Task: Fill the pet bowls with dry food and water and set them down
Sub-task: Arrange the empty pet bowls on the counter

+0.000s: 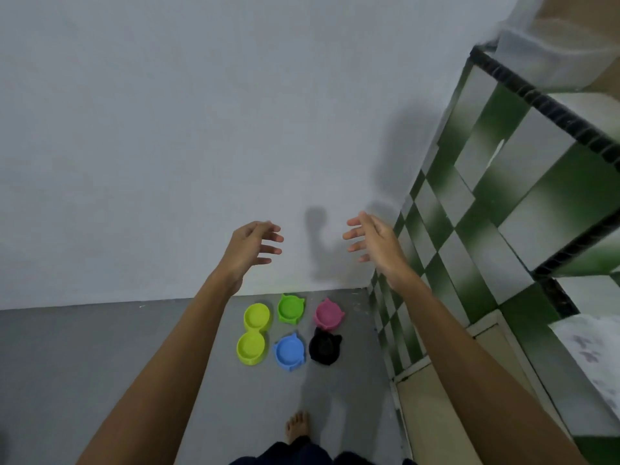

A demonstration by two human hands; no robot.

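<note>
Several plastic pet bowls sit on the grey floor near the wall corner: a yellow-green double bowl (253, 333), a green cat-eared bowl (291, 308), a pink one (328, 313), a blue one (289, 351) and a black one (324, 345). All look empty. My left hand (253, 245) and my right hand (369, 238) are raised in front of the white wall, well above the bowls, fingers spread and relaxed, holding nothing.
A green-and-white checkered tiled counter (503, 203) with a black edge rises on the right, with a cream cabinet door (432, 391) below it. My bare foot (297, 426) stands on the grey floor (84, 364) behind the bowls.
</note>
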